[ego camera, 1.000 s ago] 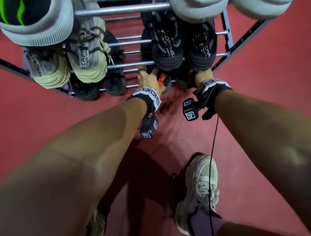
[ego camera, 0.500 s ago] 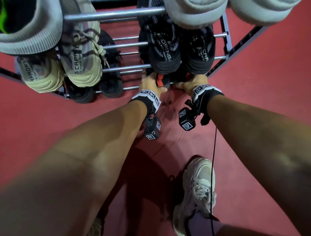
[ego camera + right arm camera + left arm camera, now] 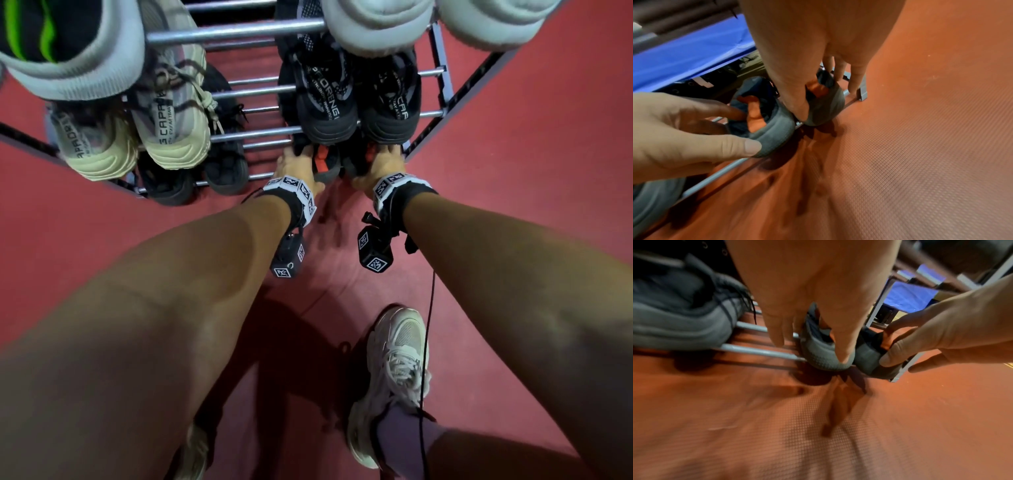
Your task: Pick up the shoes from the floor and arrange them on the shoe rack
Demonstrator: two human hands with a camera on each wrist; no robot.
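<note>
Red floor (image 3: 513, 171); two hands (each gripping one shoe)

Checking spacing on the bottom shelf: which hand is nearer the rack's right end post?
Right. The right hand grips the shoe beside the end post; the left hand holds the neighbouring shoe farther away.

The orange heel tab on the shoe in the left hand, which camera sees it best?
The right wrist view: the orange heel tab faces that camera, big and clear. The head view shows a small orange patch. In the left wrist view the left hand mostly covers it.
</note>
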